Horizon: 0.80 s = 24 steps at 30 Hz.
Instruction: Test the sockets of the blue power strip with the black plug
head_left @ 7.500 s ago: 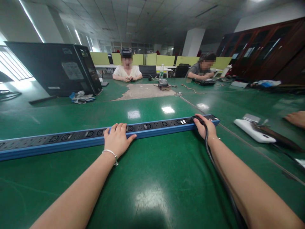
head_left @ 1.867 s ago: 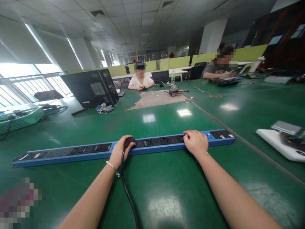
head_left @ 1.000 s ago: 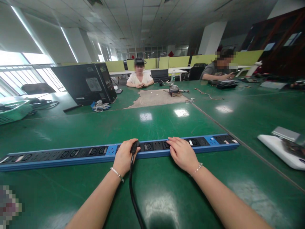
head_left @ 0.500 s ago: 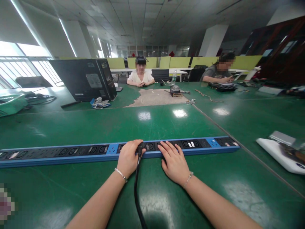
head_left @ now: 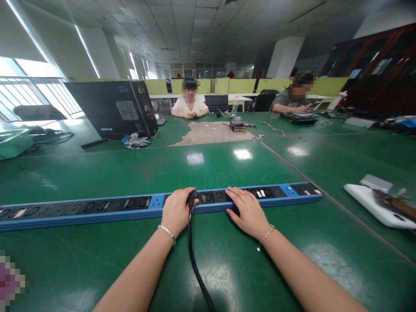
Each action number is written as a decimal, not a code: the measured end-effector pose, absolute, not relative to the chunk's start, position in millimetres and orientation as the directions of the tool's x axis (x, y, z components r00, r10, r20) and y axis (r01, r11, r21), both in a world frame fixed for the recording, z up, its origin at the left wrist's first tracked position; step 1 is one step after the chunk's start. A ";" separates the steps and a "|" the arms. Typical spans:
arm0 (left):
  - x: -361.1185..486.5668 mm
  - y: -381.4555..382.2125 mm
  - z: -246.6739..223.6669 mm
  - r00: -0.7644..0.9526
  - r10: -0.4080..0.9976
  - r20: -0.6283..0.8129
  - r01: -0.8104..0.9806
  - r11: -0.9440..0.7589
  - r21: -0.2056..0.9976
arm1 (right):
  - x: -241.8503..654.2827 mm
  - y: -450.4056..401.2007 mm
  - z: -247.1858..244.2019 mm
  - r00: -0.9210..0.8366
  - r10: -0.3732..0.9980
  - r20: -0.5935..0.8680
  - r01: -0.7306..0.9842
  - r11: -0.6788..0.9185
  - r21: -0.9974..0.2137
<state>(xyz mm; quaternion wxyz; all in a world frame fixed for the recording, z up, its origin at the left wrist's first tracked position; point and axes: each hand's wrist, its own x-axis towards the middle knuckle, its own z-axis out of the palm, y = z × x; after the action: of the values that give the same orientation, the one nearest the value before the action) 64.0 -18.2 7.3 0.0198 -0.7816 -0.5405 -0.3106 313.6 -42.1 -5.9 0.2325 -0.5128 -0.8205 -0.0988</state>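
A long blue power strip [head_left: 126, 214] with black socket faces lies across the green table. My left hand [head_left: 177, 212] is closed on a black plug [head_left: 191, 198] at the strip, between a blue socket and a black one. How deep the plug sits in its socket is hidden by my fingers. From the plug a thick black cord [head_left: 191, 251] runs toward me over the table. Farther right, my right hand [head_left: 248, 212] grips the strip across its width, fingers over the top and thumb at the near edge.
A black computer case [head_left: 113, 108] stands at the back left, with gloves [head_left: 134, 141] beside it. At far left is a green basket [head_left: 14, 145]. Two people sit across the table. A white device [head_left: 373, 206] lies at the right, near a table seam.
My right hand has slid a little to the right along the strip, and its thumb now lies against the near edge. My left hand stays on the plug; the cord has swung right.
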 end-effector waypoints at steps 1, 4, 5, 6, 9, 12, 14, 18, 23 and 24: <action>64.6 -19.0 8.7 0.237 0.830 0.505 0.862 -0.420 0.285 | 316.9 -40.3 -6.1 -0.341 0.801 0.492 0.902 0.426 -0.067; 69.1 -22.6 12.9 0.291 0.823 0.488 0.874 -0.436 0.214 | 323.3 -35.5 -7.3 -0.301 0.814 0.497 0.930 0.366 -0.036; 71.0 -23.9 14.0 0.306 0.822 0.481 0.877 -0.440 0.194 | 324.0 -34.5 -7.6 -0.302 0.817 0.491 0.932 0.360 -0.026; 72.6 -25.0 14.9 0.317 0.822 0.473 0.879 -0.442 0.177 | 324.2 -33.9 -7.8 -0.305 0.819 0.486 0.933 0.358 -0.017; 74.0 -26.6 17.4 0.336 0.826 0.453 0.886 -0.440 0.145 | 324.0 -33.7 -7.6 -0.317 0.820 0.476 0.933 0.361 -0.001; 70.7 -26.5 20.0 0.368 0.817 0.444 0.883 -0.457 0.109 | 323.6 -34.7 -6.9 -0.323 0.822 0.469 0.932 0.363 0.006; 68.2 -26.2 21.5 0.388 0.807 0.446 0.880 -0.468 0.082 | 322.1 -35.4 -6.2 -0.320 0.829 0.459 0.935 0.355 0.010; 68.3 -26.0 21.1 0.387 0.809 0.443 0.888 -0.456 0.056 | 314.8 -36.8 -4.6 -0.305 0.850 0.429 0.945 0.324 0.028; 75.4 -28.4 13.8 0.305 0.835 0.458 0.906 -0.403 0.132 | 308.0 -37.6 -3.4 -0.265 0.869 0.418 0.959 0.284 0.018; 76.5 -28.9 12.3 0.288 0.838 0.463 0.905 -0.397 0.155 | 307.4 -37.6 -3.3 -0.257 0.872 0.417 0.961 0.278 0.011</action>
<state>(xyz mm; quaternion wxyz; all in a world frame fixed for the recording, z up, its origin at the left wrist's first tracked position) 76.5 -28.9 12.3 0.0687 -0.7996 -0.5449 -0.2428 307.4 -37.6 -3.3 0.1672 -0.5861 -0.7817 -0.1324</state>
